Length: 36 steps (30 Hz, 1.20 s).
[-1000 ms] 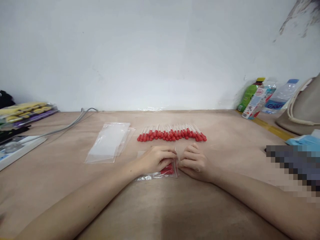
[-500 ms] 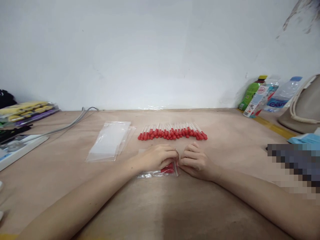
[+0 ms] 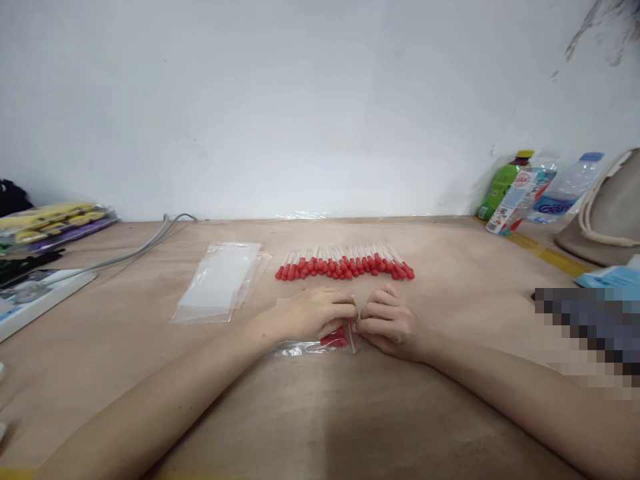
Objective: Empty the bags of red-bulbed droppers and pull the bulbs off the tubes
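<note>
A small clear plastic bag (image 3: 306,347) with red-tipped sticks inside lies on the wooden table (image 3: 320,413) in front of me. My left hand (image 3: 313,313) rests on top of it with fingers curled, pinching its right edge. My right hand (image 3: 387,321) meets it there, fingers closed on the same edge of the bag. Just beyond my hands lies a row of several red-tipped sticks (image 3: 345,265), side by side.
A pile of empty clear bags (image 3: 219,283) lies to the left of the row. A grey cable (image 3: 133,253) and flat packets (image 3: 50,223) sit far left. Bottles (image 3: 525,193) stand against the wall at right, beside a beige bag (image 3: 607,217).
Both hands stay pinched on the bag's edge; they have barely shifted. The view has tilted slightly.
</note>
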{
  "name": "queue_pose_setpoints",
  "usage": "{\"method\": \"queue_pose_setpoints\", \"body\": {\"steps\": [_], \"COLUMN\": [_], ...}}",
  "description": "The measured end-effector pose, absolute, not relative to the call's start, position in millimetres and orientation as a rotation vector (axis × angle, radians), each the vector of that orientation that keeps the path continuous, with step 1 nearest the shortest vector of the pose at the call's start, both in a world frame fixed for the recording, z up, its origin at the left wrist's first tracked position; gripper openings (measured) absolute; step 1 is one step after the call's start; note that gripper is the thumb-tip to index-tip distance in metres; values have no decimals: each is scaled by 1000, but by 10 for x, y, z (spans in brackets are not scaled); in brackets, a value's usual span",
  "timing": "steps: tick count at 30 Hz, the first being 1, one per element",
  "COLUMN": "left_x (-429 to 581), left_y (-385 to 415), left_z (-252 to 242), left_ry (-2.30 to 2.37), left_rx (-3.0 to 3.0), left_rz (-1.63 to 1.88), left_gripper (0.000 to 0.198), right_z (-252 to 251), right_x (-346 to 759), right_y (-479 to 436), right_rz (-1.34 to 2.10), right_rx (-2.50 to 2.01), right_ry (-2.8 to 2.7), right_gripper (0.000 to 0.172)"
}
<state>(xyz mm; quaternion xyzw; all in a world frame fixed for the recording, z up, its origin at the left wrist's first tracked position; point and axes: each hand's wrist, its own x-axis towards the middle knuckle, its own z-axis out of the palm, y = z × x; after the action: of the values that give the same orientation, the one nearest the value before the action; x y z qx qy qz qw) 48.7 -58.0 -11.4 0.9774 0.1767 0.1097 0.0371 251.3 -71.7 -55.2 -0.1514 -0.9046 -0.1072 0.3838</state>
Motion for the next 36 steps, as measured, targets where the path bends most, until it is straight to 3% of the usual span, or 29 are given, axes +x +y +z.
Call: {"method": "queue_pose_setpoints", "body": {"steps": [15, 28, 36], "left_x": [459, 454, 255], "left_y": [-568, -570, -497], "left_z": [-248, -248, 46], "left_ry": [587, 504, 572], "left_rx": [3000, 3230, 3345], "left_rz": [490, 464, 574], "left_gripper": [18, 23, 31], "right_z": [-592, -513, -422], "right_x": [2485, 2469, 2517], "right_y": [-680, -699, -701], "right_rz": [-290, -371, -202], "right_rx": [-462, -439, -540], "right_ry": [-2267, -2379, -2517], "right_gripper": [5, 18, 15]}}
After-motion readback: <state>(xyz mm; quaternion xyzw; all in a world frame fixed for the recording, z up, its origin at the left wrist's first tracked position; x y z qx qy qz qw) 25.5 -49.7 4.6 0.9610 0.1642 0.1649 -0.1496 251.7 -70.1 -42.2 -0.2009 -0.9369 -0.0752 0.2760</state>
